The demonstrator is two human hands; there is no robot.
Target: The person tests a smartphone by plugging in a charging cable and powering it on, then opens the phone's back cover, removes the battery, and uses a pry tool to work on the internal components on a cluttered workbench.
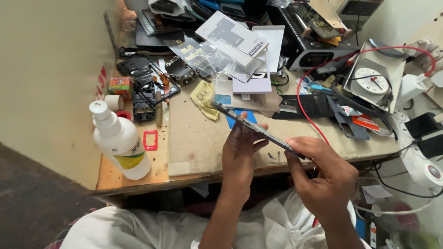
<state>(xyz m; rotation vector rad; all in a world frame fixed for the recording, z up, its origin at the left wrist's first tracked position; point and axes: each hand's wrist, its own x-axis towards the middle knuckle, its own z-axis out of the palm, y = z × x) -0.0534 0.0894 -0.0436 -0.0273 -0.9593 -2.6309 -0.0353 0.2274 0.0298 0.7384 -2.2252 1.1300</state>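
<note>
Above the desk [194, 138], your left hand [240, 152] and right hand [323, 177] pinch a thin phone [256, 128] edge-on (each grip steadying one end).

A cluttered wooden workbench [138, 177] carries a white squeeze bottle [121, 143], cardboard sheet [198, 138], red wire [304, 108] and phone parts [147, 92].

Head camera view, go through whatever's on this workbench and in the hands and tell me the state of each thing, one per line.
Phone: held edge-on, tilted, above the bench.
Left hand: gripping the phone from below.
Right hand: holding the phone's near end.
White bottle: upright, capped.
Red wire: loose, looping across the bench.
Dial meter: lying tilted.
</note>
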